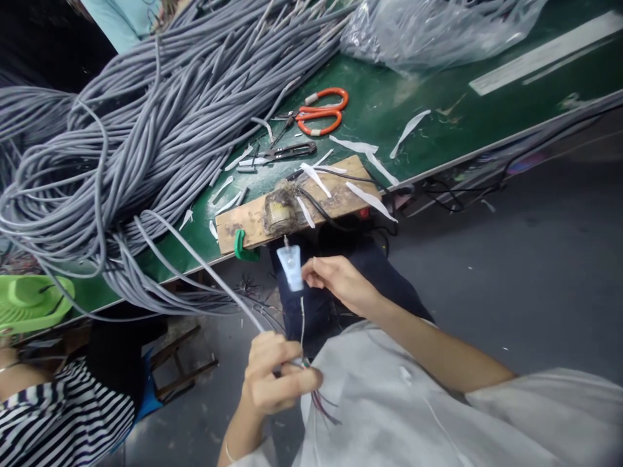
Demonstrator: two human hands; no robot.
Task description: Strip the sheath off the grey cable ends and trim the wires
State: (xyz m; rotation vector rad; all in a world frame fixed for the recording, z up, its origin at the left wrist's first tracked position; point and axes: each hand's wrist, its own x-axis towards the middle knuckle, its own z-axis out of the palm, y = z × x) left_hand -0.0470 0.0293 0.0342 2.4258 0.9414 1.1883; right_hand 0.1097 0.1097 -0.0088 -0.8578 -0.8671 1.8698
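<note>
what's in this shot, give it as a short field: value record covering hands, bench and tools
left: left hand closed around the grey cable end, coloured wires fanning out below
right: right hand pinching a pale blue piece on a thin wire
bench: green table piled with a grey cable bundle
fixture: wooden board held by a green clamp
tools: orange scissors, black cutters
nearby: person in a striped shirt, lower left
</note>
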